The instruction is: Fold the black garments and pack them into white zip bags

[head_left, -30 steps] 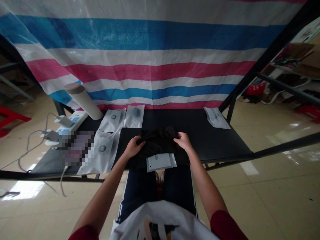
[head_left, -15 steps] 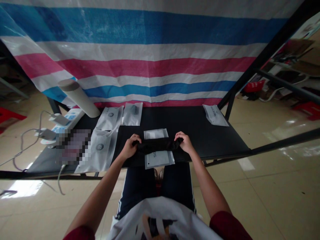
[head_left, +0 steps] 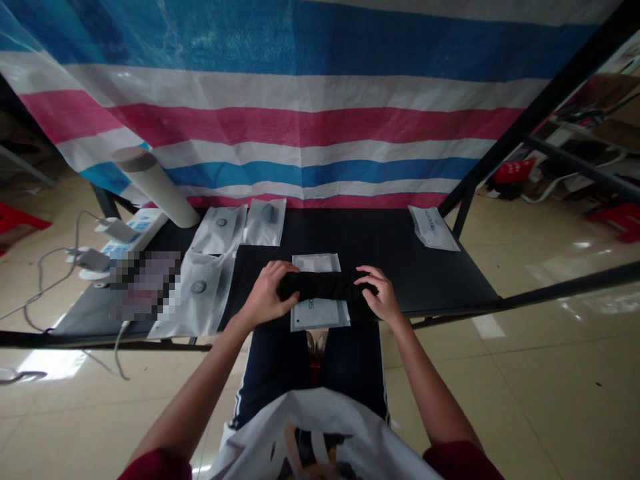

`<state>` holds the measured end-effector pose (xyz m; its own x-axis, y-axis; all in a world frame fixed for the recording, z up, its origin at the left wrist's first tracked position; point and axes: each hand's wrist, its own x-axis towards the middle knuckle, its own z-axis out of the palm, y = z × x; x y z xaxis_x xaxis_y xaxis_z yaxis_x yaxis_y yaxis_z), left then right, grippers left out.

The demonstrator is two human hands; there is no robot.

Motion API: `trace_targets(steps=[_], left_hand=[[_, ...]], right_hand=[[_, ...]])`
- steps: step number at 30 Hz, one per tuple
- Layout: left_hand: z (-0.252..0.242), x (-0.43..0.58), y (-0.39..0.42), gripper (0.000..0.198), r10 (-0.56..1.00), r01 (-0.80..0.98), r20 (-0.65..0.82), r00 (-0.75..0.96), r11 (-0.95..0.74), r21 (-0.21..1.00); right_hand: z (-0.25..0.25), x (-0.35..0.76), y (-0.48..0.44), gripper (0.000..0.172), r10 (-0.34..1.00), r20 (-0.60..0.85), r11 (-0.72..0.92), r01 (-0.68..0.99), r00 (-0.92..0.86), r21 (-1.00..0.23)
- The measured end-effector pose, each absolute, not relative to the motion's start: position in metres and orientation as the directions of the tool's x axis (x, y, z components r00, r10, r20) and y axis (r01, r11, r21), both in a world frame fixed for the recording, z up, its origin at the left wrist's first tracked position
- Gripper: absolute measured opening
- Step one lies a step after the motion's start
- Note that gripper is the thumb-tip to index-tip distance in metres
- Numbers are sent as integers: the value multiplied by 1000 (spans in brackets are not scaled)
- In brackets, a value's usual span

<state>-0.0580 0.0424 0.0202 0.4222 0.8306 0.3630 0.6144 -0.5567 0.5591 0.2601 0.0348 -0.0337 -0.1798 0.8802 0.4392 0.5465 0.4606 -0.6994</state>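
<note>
A black fabric roll [head_left: 327,285] lies crosswise in the lower middle of the frame, on top of a flat white-and-clear plastic bag [head_left: 317,264] with dark printing on its lower part. The hands are apart, one at each end of the roll and both pressing on it. The left hand [head_left: 267,295] cups the left end, and the right hand [head_left: 379,296] has its fingers curled over the right end.

The bag rests on a black worktop [head_left: 400,267]. Left of it lies a larger printed plastic bag [head_left: 199,303], and two more bags [head_left: 219,230] [head_left: 263,222] sit side by side along the far edge, upper left of the roll. Another bag [head_left: 433,229] lies at the far right corner.

At the far left corner, a cardboard tube [head_left: 156,188] lies tilted, its lower end on the worktop. Just beside it are a white power strip [head_left: 135,233] and trailing cables [head_left: 47,280]. A pixelated patch [head_left: 145,285] hides whatever lies near the left edge. A striped tarpaulin [head_left: 300,113] hangs behind the worktop.
</note>
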Motion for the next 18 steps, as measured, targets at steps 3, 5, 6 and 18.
trace_targets(steps=[3, 5, 6, 18], left_hand=[[22, -46, 33, 30, 779, 680, 227, 585, -623, 386], [10, -44, 28, 12, 781, 706, 174, 599, -618, 344], [2, -45, 25, 12, 789, 713, 169, 590, -608, 350], [-37, -66, 36, 56, 950, 803, 252, 184, -293, 519]], right_hand=[[-33, 259, 26, 20, 868, 434, 481, 627, -242, -613], [-39, 259, 21, 12, 887, 401, 442, 674, -230, -591], [-43, 258, 20, 14, 900, 387, 412, 686, -203, -599], [-63, 258, 29, 42, 931, 364, 208, 821, 0, -531]])
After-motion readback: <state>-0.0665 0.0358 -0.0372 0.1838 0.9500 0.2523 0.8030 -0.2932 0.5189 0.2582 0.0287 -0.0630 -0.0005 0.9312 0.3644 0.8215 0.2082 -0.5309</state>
